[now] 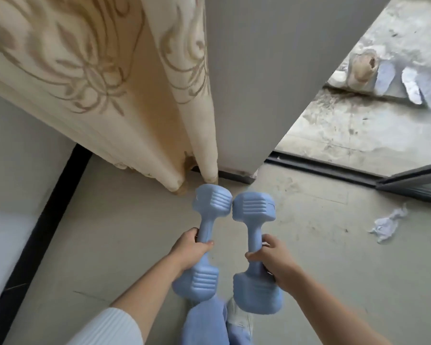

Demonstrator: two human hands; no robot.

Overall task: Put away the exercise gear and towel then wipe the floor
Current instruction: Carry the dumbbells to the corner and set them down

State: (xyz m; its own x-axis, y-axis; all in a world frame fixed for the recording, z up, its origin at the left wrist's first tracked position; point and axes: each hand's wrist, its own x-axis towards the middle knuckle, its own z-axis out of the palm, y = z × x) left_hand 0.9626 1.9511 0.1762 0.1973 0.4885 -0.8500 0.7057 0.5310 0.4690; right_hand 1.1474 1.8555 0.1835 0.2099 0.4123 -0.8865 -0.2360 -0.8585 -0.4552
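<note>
Beige curtain (139,95) just beyond held dumbbells (212,205), crumpled cloth (386,224) rightward (on floor (110,232))

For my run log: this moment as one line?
left hand grips left dumbbell | right hand grips right dumbbell | far heads touching | crumpled cloth on floor

Dumbbell handle (207,226) partly under left grip (189,250)

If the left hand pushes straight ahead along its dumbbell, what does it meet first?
From the left hand, probably the curtain hem, just beyond the far head of the left dumbbell, though depth is unclear.
</note>
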